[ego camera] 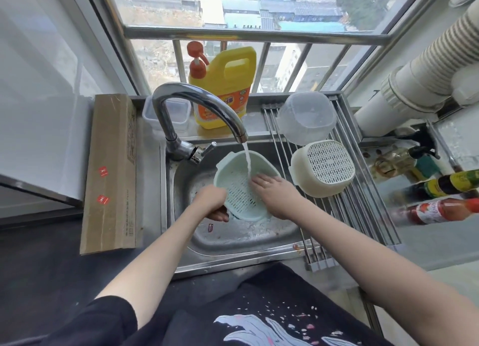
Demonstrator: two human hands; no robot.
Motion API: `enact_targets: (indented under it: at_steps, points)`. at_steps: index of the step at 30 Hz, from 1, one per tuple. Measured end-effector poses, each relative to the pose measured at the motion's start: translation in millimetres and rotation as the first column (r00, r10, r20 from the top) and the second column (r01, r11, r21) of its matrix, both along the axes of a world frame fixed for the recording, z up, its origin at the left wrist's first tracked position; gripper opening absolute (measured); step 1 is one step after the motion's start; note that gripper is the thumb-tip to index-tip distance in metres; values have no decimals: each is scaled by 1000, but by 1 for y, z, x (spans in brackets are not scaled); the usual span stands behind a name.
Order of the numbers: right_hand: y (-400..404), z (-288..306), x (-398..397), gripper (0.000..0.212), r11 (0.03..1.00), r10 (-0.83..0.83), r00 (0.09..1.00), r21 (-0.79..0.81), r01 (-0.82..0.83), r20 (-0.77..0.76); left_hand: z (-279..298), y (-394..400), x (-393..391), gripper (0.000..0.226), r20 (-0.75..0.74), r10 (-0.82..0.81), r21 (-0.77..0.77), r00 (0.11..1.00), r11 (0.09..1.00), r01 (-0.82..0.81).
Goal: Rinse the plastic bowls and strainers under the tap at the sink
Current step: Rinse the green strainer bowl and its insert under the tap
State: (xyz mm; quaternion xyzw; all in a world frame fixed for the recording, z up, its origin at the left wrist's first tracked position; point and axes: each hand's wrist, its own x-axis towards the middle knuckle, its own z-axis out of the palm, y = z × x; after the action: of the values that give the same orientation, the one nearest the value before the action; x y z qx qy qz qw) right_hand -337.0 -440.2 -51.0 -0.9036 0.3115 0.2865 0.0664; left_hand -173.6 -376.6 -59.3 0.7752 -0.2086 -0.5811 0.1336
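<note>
Left hand point(212, 200) gripped the rim of the green strainer point(242, 190), tilted at frame centre inside the sink point(233, 239) under the tap point(199, 104); right hand point(272, 190) lay flat inside it, fingers straight. Label writing on the yellow jug point(225, 86), upper centre, was too blurred to read. At right, a clear bowl point(307, 117) and white strainer point(324, 168) sat upturned on the rack point(363, 216). A cardboard box point(111, 174) lay left.

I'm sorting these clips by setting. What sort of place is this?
Most likely a small home kitchen, at the sink by a window. A steel sink with a running tap, a yellow dish soap jug on the ledge, and sauce bottles to the right point to that.
</note>
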Motion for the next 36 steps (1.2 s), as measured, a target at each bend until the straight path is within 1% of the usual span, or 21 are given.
enact_targets:
  at_steps: [3, 6, 8, 9, 11, 12, 14, 15, 16, 17, 19, 21, 23, 25, 28, 29, 30, 32, 34, 35, 36]
  points:
    - [-2, -7, 7, 69, 938, 236, 942, -197, -285, -238, 9, -2, 4, 27, 109, -53, -47, 993, 997, 59]
    - [-2, -7, 13, 75, 861, 230, 875, -331, -387, -425, 8, 1, 17, 29, 177, -69, -43, 982, 996, 78]
    - [3, -12, 17, 75, 868, 228, 883, -326, -376, -410, 4, 3, 27, 23, 287, -48, -106, 957, 991, 82]
    - [6, -15, 19, 73, 911, 219, 914, -264, -317, -340, 3, 3, 31, 21, 356, -35, -137, 934, 987, 89]
    - [15, -19, 21, 73, 991, 119, 983, -42, -125, -139, -2, 5, 36, 21, 459, -16, -180, 888, 977, 111]
    - [19, -18, 21, 75, 995, 53, 995, 85, -46, -79, -5, 5, 37, 25, 495, -14, -190, 869, 974, 124]
    - [25, -14, 21, 81, 951, -63, 998, 303, 68, -25, -11, 9, 38, 27, 533, 4, -205, 846, 971, 125]
    - [27, -13, 19, 84, 929, -103, 995, 355, 101, -12, -12, 10, 37, 27, 539, 4, -204, 843, 971, 126]
    - [28, -13, 17, 84, 930, -110, 994, 354, 103, 0, -12, 11, 36, 27, 536, -3, -201, 844, 971, 132]
    - [27, -14, 15, 83, 951, -89, 996, 299, 80, 17, -11, 10, 35, 27, 528, -15, -195, 849, 971, 138]
    - [20, -17, 13, 73, 997, 19, 999, 72, -22, 51, -9, 8, 33, 26, 506, -34, -194, 862, 969, 152]
    - [11, -17, 17, 65, 982, 114, 993, -150, -114, -6, -7, 6, 30, 23, 454, -87, -163, 887, 970, 179]
    - [6, -12, 25, 66, 953, 109, 988, -271, -136, -111, -2, 6, 24, 24, 392, -85, -159, 916, 974, 159]
    - [14, -11, 31, 72, 939, 10, 984, -337, -72, -181, 2, 1, 22, 25, 301, 15, -184, 954, 982, 43]
    - [35, -19, 41, 85, 947, -247, 961, -240, 213, -124, -3, -7, 23, 24, 50, 248, -105, 967, 965, -242]
    - [40, -19, 45, 77, 949, -284, 954, -175, 264, -99, -6, -7, 21, 25, -17, 307, -74, 952, 949, -307]
    - [45, -16, 49, 58, 958, -272, 959, -115, 262, -78, -10, -6, 17, 28, -73, 341, -67, 937, 936, -346]
    - [52, -5, 55, 16, 980, -201, 979, -16, 200, -34, -17, -3, 10, 35, -143, 366, -87, 920, 921, -380]
    - [56, 1, 54, 20, 978, -191, 982, 89, 188, 15, -24, -2, 9, 38, -148, 342, -86, 928, 930, -356]
    - [55, -2, 49, 20, 960, -238, 969, 169, 225, 62, -25, -2, 11, 36, -142, 309, -66, 940, 945, -320]
    - [52, -2, 45, 21, 903, -359, 923, 302, 305, 140, -25, -1, 13, 34, -153, 274, -35, 949, 959, -283]
